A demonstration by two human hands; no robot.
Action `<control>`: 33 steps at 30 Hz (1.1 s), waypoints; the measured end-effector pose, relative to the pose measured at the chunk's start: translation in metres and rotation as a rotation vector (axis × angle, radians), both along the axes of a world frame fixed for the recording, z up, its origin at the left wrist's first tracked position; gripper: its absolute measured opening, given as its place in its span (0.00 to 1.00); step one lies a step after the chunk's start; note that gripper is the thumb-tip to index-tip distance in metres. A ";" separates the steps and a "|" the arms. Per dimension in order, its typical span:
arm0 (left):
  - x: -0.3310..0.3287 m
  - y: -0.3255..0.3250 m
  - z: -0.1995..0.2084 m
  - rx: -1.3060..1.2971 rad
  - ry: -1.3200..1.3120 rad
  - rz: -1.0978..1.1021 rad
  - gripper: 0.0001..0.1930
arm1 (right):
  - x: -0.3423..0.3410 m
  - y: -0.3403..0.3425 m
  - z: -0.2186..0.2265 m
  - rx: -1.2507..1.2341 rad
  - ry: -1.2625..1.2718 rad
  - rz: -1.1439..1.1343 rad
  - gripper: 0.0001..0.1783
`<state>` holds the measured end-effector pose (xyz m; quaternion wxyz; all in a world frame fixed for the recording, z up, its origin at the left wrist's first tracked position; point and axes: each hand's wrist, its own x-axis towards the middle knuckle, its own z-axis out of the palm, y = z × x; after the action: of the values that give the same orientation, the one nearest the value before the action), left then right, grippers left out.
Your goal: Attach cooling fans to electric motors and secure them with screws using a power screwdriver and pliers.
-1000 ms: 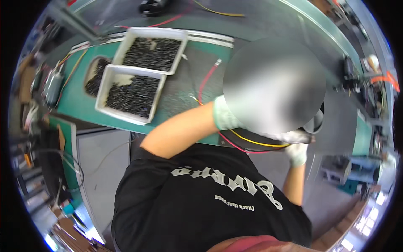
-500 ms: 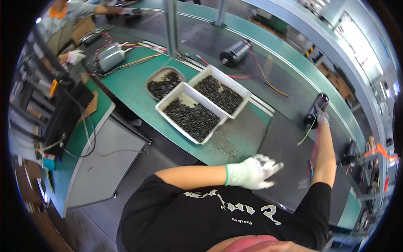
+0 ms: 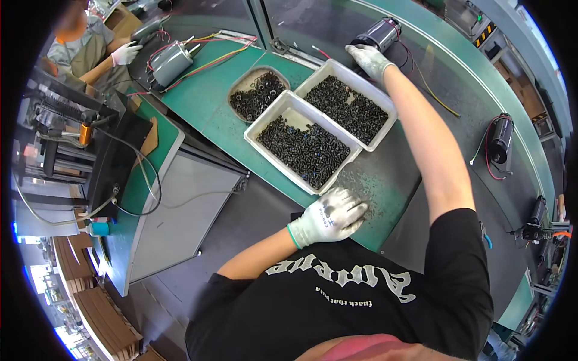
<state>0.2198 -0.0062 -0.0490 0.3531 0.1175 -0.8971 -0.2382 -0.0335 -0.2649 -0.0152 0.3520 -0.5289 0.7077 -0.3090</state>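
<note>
Right white-gloved hand (image 3: 367, 59) has moved to the far black cylindrical motor (image 3: 383, 35); left hand (image 3: 333, 218) is half-curled; both grips I cannot tell. White rectangular plastic bins (image 3: 293, 110) hold black pieces (image 3: 304, 149).

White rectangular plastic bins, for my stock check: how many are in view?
2: the nearer bin, just beyond the gloved left hand; the farther bin, against its far side.
</note>
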 end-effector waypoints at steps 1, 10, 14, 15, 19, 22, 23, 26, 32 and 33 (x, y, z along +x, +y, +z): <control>0.000 0.002 -0.001 -0.005 -0.018 0.013 0.15 | 0.005 -0.005 -0.002 0.026 -0.116 -0.073 0.29; 0.009 0.017 -0.014 -0.086 -0.005 0.149 0.17 | -0.069 0.056 0.059 0.074 0.772 0.080 0.33; 0.006 0.005 -0.012 -0.065 0.017 0.122 0.16 | -0.083 0.141 0.135 0.187 1.134 0.291 0.24; 0.008 0.008 -0.014 -0.017 -0.005 0.111 0.15 | -0.064 0.175 0.138 0.167 1.126 0.290 0.22; 0.007 -0.002 -0.011 0.006 0.001 0.052 0.13 | -0.056 0.299 0.114 -0.071 1.246 0.290 0.14; 0.007 0.002 0.004 0.086 0.043 -0.056 0.11 | -0.024 0.367 0.087 -0.058 1.189 0.157 0.12; 0.012 0.003 0.023 0.133 0.021 -0.094 0.11 | -0.009 0.372 0.077 0.116 1.124 0.066 0.12; 0.014 -0.026 0.082 -0.302 -0.146 0.105 0.08 | 0.018 0.397 0.038 0.198 0.959 -0.159 0.12; -0.065 -0.160 0.086 -0.244 -0.694 0.360 0.23 | 0.025 0.426 0.013 -0.004 0.230 -0.454 0.14; -0.062 -0.186 0.059 -0.403 -0.712 0.359 0.19 | 0.020 0.432 0.023 -0.053 0.118 -0.456 0.14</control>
<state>0.1574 -0.1924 0.0098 0.0736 0.2747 -0.9567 0.0619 -0.0132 0.1675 0.0081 0.2170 -0.3818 0.8198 -0.3675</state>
